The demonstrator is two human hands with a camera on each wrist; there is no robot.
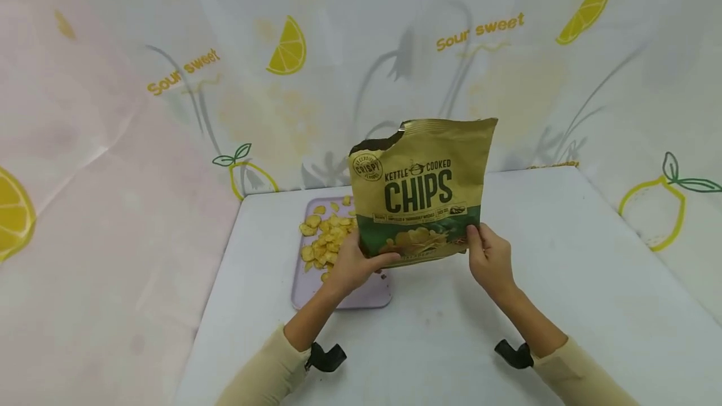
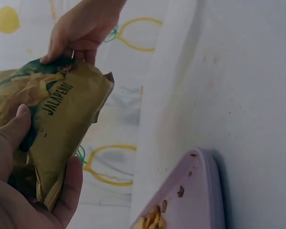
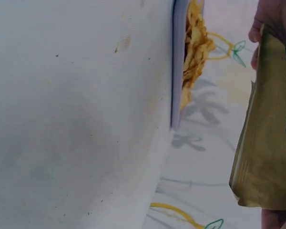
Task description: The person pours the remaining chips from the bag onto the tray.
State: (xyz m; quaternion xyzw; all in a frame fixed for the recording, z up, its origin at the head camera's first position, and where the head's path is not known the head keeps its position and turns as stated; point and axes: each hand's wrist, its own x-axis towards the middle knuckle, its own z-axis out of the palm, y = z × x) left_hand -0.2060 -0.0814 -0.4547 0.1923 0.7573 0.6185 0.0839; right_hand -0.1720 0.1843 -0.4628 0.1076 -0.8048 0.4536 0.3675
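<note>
A gold and green chip bag (image 1: 420, 190), torn open at its upper left corner, is held upright above the table between both hands. My left hand (image 1: 352, 265) grips the lower left corner, thumb across the front and fingers behind. At the lower right edge my right hand (image 1: 492, 262) pinches the bag, thumb in front. Behind and left of the bag lies a lilac tray (image 1: 307, 290) with a heap of potato chips (image 1: 327, 240), partly hidden by the bag and left hand. The left wrist view shows the bag's bottom seam and both hands on it.
The white table (image 1: 541, 255) carries small crumbs, seen in both wrist views. Dark crumbs (image 2: 181, 192) also lie on the tray's near corner. A lemon-print curtain (image 1: 361, 67) hangs behind and beside the table. Black wrist mounts (image 1: 327, 357) stick out from both forearms.
</note>
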